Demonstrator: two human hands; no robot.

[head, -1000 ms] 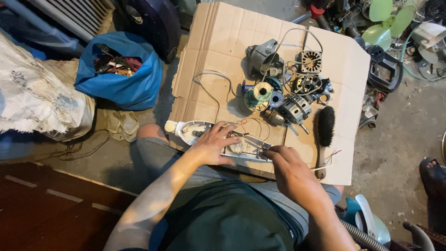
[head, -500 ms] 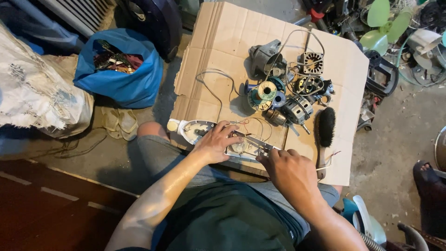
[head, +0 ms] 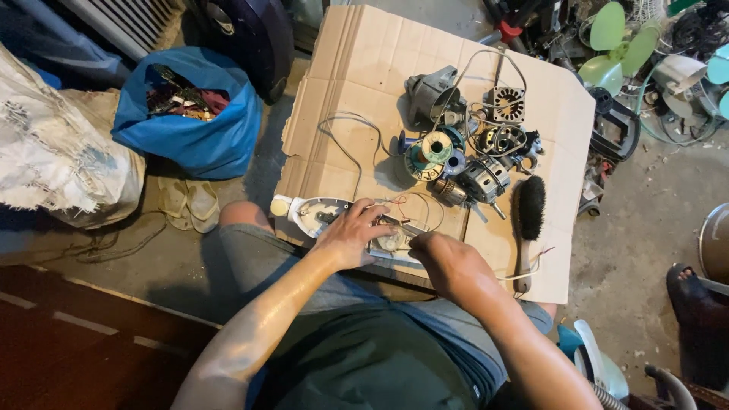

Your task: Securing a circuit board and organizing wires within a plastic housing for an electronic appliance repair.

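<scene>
A white appliance housing (head: 315,214) with thin red and white wires lies at the near edge of a flattened cardboard sheet (head: 364,83). My left hand (head: 351,234) presses down on it, fingers spread over its middle. My right hand (head: 448,262) is closed at the housing's right end, on a thin metal tool that is mostly hidden under the fingers. Both forearms reach out from my lap.
Motor parts, a wire spool (head: 437,146), a grey casing (head: 431,95) and a black brush (head: 529,209) lie on the cardboard beyond my hands. A blue bag of scrap (head: 190,114) and a white sack (head: 61,152) sit at left. Fan parts (head: 615,45) crowd the far right; someone's foot (head: 687,292) is at right.
The hands stay on the white housing. My right hand has shifted slightly left toward the left hand. The view has drifted a little.
</scene>
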